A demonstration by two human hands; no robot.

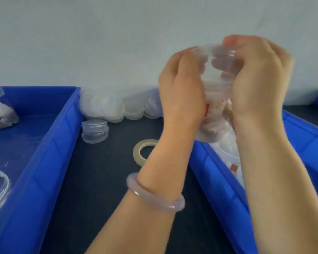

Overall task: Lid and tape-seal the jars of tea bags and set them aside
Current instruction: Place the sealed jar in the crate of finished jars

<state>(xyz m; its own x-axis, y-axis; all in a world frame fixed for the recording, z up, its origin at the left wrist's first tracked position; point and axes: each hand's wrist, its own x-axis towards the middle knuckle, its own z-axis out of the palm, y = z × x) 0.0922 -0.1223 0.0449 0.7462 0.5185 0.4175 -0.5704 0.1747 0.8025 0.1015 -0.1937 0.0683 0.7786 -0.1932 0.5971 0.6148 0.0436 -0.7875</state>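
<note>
A clear plastic jar of tea bags [216,83] is held up in the air between both hands, above the right blue tray. My left hand [180,92] grips the jar's left side, fingers curled round it. My right hand [259,77] curls over the clear lid [217,51] on the jar's mouth and its right side. White tea bags with a red tag show through the jar's lower part. A roll of clear tape [142,153] lies flat on the dark table, partly hidden behind my left wrist.
A blue tray [50,143] on the left holds jars with tea bags. The right blue tray [215,178] holds more jars under my arms. Two stacked clear lids [95,132] and a pile of white discs [106,107] sit by the wall.
</note>
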